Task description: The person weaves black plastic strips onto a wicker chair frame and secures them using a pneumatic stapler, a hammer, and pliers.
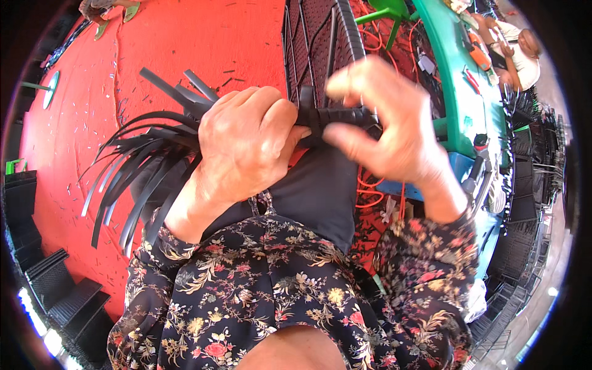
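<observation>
My left hand (250,139) is closed around a bundle of flat black strips (139,145), whose loose ends fan out to the left and droop. Just beyond its fingers, a strip is wound around a black bar (342,116) of a dark woven frame (308,43), with a short loop standing up beside my fingers. My right hand (398,120) is by the bar's right end, slightly blurred by motion. Its thumb and fingers are spread apart, with nothing visible between them. The frame rises away from me over my dark-clothed lap. My left palm hides where the strips meet the bar.
A green table (447,68) stands at the right, with red-handled pliers (472,80) on it and a person (518,55) beyond. Orange cord (370,194) trails across the red floor (197,37). A green chair (385,13) is at the far side; black woven pieces (65,287) stand at the left.
</observation>
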Tool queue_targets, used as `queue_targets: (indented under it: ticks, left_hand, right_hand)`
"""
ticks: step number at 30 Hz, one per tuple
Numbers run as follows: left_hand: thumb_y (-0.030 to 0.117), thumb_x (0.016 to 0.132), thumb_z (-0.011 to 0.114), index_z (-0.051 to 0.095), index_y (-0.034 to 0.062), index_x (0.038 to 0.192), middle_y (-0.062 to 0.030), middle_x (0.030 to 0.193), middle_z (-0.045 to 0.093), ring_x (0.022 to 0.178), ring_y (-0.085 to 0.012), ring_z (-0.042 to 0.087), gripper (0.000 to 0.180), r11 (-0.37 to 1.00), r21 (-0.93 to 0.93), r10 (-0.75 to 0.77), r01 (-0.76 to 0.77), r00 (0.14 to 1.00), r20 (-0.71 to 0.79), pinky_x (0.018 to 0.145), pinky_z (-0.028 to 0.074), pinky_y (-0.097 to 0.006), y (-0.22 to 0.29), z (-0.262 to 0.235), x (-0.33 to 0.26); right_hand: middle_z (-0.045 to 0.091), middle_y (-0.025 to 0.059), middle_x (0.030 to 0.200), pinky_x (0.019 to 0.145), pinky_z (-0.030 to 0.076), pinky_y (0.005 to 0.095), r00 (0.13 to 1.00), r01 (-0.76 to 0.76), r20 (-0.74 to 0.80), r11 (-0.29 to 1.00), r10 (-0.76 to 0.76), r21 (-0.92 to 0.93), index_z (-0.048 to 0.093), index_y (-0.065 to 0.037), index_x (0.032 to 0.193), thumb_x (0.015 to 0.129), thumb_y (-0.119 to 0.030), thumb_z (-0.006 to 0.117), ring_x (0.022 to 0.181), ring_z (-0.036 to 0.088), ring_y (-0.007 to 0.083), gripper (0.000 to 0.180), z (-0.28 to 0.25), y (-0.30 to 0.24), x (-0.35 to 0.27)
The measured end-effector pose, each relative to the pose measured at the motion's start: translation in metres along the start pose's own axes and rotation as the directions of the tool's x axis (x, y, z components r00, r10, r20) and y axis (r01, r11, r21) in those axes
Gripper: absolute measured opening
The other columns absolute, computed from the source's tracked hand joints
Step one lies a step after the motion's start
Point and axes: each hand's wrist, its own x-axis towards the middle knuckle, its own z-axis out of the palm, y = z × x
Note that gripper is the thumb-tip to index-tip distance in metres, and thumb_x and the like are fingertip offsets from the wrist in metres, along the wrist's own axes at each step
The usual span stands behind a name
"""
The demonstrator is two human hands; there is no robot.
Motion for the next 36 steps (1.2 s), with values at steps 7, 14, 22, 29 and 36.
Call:
queue_targets:
  ticks: [7, 14, 22, 29, 36]
  left_hand:
    - [0.005, 0.06, 0.075, 0.05, 0.0042, 0.072, -0.0105, 0.065, 0.05, 0.061, -0.0314, 0.055, 0.028, 0.999, -0.021, 0.042, -0.045, 0.995, -0.093, 0.053, 0.043, -0.039, -0.019, 0.019, -0.004]
    - [0.009, 0.065, 0.075, 0.063, 0.0089, 0.091, -0.0068, 0.069, 0.055, 0.065, -0.0281, 0.059, 0.029, 0.998, -0.061, -0.001, -0.007, 0.991, -0.135, 0.057, 0.047, -0.038, -0.027, 0.032, -0.001]
    - [0.007, 0.065, 0.075, 0.066, 0.0085, 0.095, -0.0056, 0.07, 0.054, 0.066, -0.0255, 0.058, 0.031, 0.997, 0.0, 0.079, -0.079, 0.995, -0.06, 0.057, 0.047, -0.037, -0.034, 0.034, 0.001]
    - [0.016, 0.064, 0.075, 0.062, 0.0146, 0.093, -0.0037, 0.072, 0.052, 0.064, -0.024, 0.059, 0.032, 0.988, 0.008, 0.151, -0.151, 0.978, -0.143, 0.055, 0.047, -0.036, -0.042, 0.042, 0.002]
    - [0.006, 0.068, 0.074, 0.066, 0.0076, 0.097, -0.0067, 0.07, 0.053, 0.065, -0.026, 0.058, 0.03, 0.99, -0.039, 0.131, -0.132, 0.991, -0.032, 0.054, 0.047, -0.037, -0.028, 0.033, 0.005]
  right_hand:
    - [0.055, 0.0044, 0.086, 0.065, 0.047, 0.0334, 0.917, 0.313, -0.086, 0.837, -0.389, -0.449, 0.061, -0.005, 0.084, 0.07, -0.015, 0.061, 0.08, 0.057, 0.0224, 0.017, 0.045, 0.023, -0.015]
    - [0.055, 0.0089, 0.078, 0.057, 0.048, 0.0342, 0.919, 0.218, -0.251, 0.922, -0.305, -0.32, 0.06, 0.001, 0.077, 0.058, 0.003, 0.073, 0.068, 0.057, 0.0267, 0.023, 0.056, -0.004, -0.055]
    - [0.064, 0.012, 0.086, 0.061, 0.048, 0.0301, 0.769, -0.266, 0.086, 0.194, 0.633, 0.944, 0.058, 0.0, 0.084, 0.091, -0.04, 0.054, 0.071, 0.061, 0.0197, 0.041, 0.057, 0.0, -0.061]
    - [0.058, 0.0042, 0.068, 0.05, 0.039, 0.023, 0.746, -0.556, 0.202, 0.426, 0.635, 0.713, 0.055, -0.004, 0.077, 0.097, -0.025, 0.05, 0.056, 0.052, 0.0102, 0.03, 0.062, -0.004, -0.033]
    - [0.048, 0.0057, 0.059, 0.051, 0.038, 0.0302, 0.875, -0.389, -0.073, 0.786, 0.478, 0.48, 0.047, -0.002, 0.071, 0.094, -0.02, 0.057, 0.054, 0.045, 0.0116, 0.031, 0.083, 0.002, -0.061]
